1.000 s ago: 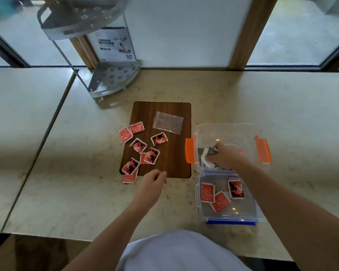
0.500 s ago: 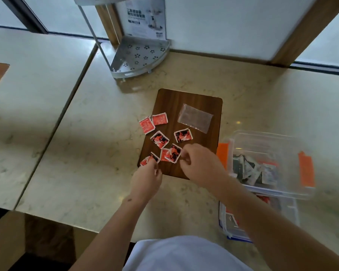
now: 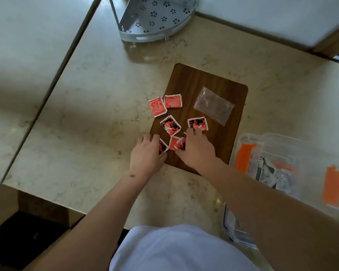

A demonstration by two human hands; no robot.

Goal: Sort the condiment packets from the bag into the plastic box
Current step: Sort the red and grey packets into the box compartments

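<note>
Red packets (image 3: 170, 125) were spread on the board (image 3: 223, 145), just beyond both hands. Right hand (image 3: 197, 148), fingers spread, was pressed on two; left hand (image 3: 148, 153) touched one. Plastic box (image 3: 282, 169) lay right of the right hand.

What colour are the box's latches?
Orange: the latches on the clear box show as bright orange bars in the head view, though blurred.

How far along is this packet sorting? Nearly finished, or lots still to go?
Partly done, I'd say. The clear bag lies flat on the wooden board, seemingly emptied, and the plastic box already holds a pile of packets. Right now the left hand and right hand are both down on packets at the board's near edge. About six red packets remain on the board.
</note>
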